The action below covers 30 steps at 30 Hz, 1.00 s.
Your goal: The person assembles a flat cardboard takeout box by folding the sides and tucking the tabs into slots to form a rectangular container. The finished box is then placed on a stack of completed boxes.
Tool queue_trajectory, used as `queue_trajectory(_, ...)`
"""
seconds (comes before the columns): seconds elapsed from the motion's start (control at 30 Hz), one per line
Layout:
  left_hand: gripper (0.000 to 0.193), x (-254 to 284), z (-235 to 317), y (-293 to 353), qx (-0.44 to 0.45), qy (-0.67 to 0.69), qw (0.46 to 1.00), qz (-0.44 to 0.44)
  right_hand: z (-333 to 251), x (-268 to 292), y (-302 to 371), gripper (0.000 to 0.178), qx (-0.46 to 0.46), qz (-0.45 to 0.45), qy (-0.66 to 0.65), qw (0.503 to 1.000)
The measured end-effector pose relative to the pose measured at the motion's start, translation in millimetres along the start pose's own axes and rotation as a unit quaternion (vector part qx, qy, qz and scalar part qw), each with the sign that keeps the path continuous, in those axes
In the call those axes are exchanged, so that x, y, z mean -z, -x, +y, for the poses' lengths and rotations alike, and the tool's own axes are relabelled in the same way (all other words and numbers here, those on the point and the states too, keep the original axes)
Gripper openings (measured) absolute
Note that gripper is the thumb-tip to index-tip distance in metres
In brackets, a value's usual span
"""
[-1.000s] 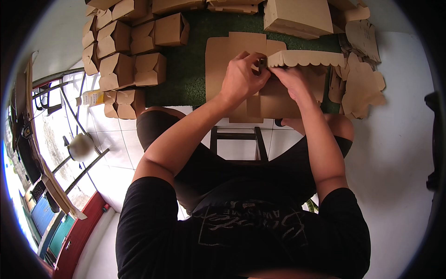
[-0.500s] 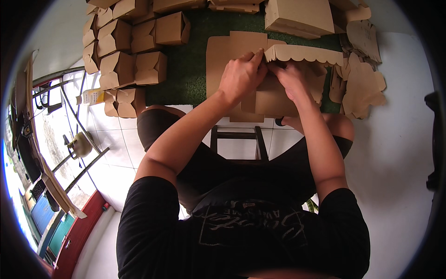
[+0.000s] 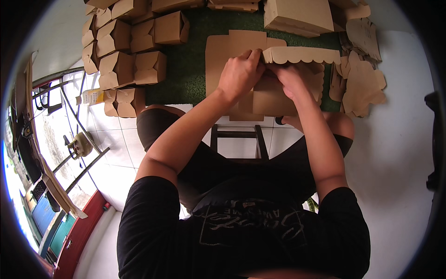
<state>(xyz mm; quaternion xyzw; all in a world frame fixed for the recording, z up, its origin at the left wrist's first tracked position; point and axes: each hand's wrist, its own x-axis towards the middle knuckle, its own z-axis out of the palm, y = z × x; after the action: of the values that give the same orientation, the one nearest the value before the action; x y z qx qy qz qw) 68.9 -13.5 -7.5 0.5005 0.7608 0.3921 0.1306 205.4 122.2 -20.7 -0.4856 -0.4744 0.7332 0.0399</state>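
A partly folded brown cardboard box [image 3: 274, 100] with scalloped edges lies in front of me on the green work surface [image 3: 186, 69]. Its far right side stands up as a wavy-edged wall [image 3: 304, 55], while the left panels lie flat. My left hand [image 3: 242, 72] pinches the cardboard at the left end of that wall. From the right, my right hand [image 3: 289, 78] reaches in just under the wall, its fingers closed at the same corner. Both sets of fingertips nearly meet there, and the fold between them is partly hidden.
Several folded brown boxes [image 3: 114, 35] stand stacked at the far left. A larger box [image 3: 297, 16] sits at the far right, with flat scalloped cardboard pieces [image 3: 364, 86] below it. A yellow-and-white packet [image 3: 93, 96] lies by the left edge. A dark stool frame [image 3: 237, 135] shows between my knees.
The cardboard box and its raised wavy wall have shifted very slightly, and the wall's right end sits a little further left. Both hands keep their grip at the corner.
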Motion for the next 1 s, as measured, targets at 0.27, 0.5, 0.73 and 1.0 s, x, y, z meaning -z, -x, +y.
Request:
queue_trajectory(0.27,0.028,4,9,-4,0.121,0.038,0.992,0.027,3,8,-9,0.031,-0.02,-0.032,0.033,0.999)
queue_trajectory(0.5,0.027,11,9,-6,0.098,-0.044,0.993,-0.04,4,3,-5,0.037,0.013,-0.034,0.036,0.999)
queue_trajectory(0.73,0.026,9,6,-3,0.059,-0.059,0.995,-0.051,8,6,-9,0.037,0.026,-0.016,0.027,0.999)
queue_trajectory(1.0,0.027,10,7,-3,0.066,-0.065,0.992,-0.08,4,15,-15,0.036,0.082,-0.051,0.087,0.992)
